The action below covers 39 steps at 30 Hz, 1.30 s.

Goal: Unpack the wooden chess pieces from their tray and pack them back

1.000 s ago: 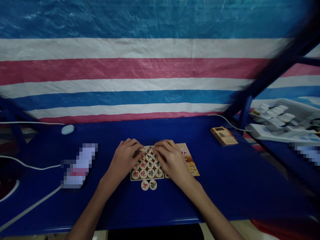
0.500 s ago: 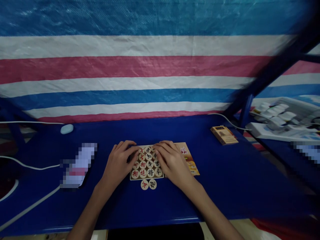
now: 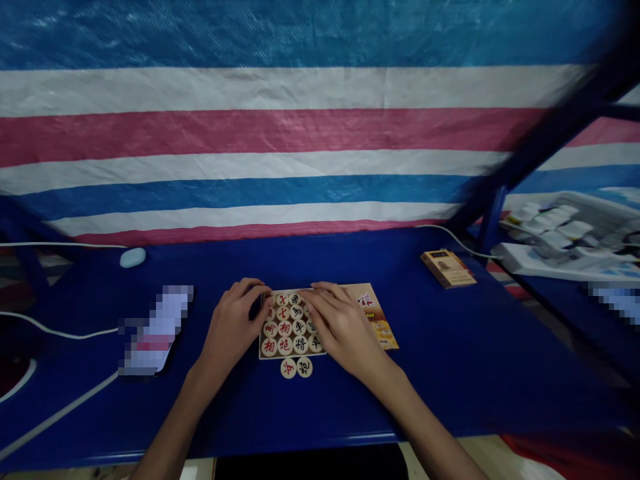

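A shallow box [image 3: 293, 358] full of round Chinese chess pieces lies on the blue table, red characters toward the left and black toward the right. My left hand [image 3: 233, 320] curves round the box's left side, thumb and fingers apart at the back-left pieces. Over the right-hand columns rests my right hand [image 3: 347, 323], its fingers stretched out, hiding several pieces. Just in front of the box, one red-marked piece [image 3: 289, 368] and one black-marked piece [image 3: 305, 367] lie side by side. A brown-and-gold printed lid or card [image 3: 386, 328] shows partly beyond my right hand.
To the left lie a phone [image 3: 159, 333] with a cable and a pale blue rounded case [image 3: 133, 258]. A small yellow-brown box [image 3: 449, 269] sits at the right. Past it are a white power strip [image 3: 537, 263] and a blue frame post [image 3: 493, 223].
My left hand has shifted slightly left, uncovering more of the left-hand pieces. My right fingers have slid a little left across the back rows. The two loose pieces stay put.
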Available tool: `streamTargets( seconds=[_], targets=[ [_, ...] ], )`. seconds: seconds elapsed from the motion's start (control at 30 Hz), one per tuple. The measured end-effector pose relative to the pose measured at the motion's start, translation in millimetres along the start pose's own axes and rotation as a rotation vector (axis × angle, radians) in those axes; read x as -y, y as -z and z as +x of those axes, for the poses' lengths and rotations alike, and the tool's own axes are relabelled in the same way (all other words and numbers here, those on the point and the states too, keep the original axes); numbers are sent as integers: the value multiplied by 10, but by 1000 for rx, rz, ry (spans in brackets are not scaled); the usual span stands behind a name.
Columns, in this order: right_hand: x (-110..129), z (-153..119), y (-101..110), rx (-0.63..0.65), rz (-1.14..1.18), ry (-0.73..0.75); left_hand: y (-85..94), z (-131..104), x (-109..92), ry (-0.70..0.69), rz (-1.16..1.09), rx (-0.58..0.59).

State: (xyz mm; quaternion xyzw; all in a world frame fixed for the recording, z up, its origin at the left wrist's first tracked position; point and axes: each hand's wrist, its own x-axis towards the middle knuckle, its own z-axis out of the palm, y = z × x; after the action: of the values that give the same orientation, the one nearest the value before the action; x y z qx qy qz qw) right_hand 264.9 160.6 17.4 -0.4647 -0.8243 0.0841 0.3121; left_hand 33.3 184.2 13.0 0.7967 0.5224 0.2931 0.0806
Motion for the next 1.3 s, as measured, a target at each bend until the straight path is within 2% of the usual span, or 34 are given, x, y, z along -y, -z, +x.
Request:
streamTargets(
  seconds=[0.17, 0.27, 0.4, 0.5, 0.53, 0.67, 0.8, 0.9, 1.03, 1.3],
  targets=[
    [5, -12, -1, -17, -15, -45, 2, 1, 22, 26, -8, 7],
    [-5, 1, 13, -71, 7, -51, 27, 5, -7, 23, -50, -42],
    [73, -116, 20, -184, 51, -34, 114, -113, -204, 50, -236, -138],
    [201, -402, 2, -235, 40, -43, 172, -368, -397, 71, -325, -165],
    [244, -522, -7, -223, 31, -38, 176, -477, -446, 49, -319, -159],
    [367, -934, -48, -34, 10, -11, 92, -924, -503, -58, -193, -77],
    [408, -1042, -107, 31, -40, -9, -66, -1200, -437, -62, -22, -50],
    [415, -1011, -146, 62, -88, 3, -143, -1249, -415, -56, 60, -68],
    [406, -1009, -159, 98, -113, 11, -161, -1213, -431, -76, 91, -77],
    [377, -999, -134, 170, 110, -111, -138, -1158, -441, -68, 64, -7]
  ],
)
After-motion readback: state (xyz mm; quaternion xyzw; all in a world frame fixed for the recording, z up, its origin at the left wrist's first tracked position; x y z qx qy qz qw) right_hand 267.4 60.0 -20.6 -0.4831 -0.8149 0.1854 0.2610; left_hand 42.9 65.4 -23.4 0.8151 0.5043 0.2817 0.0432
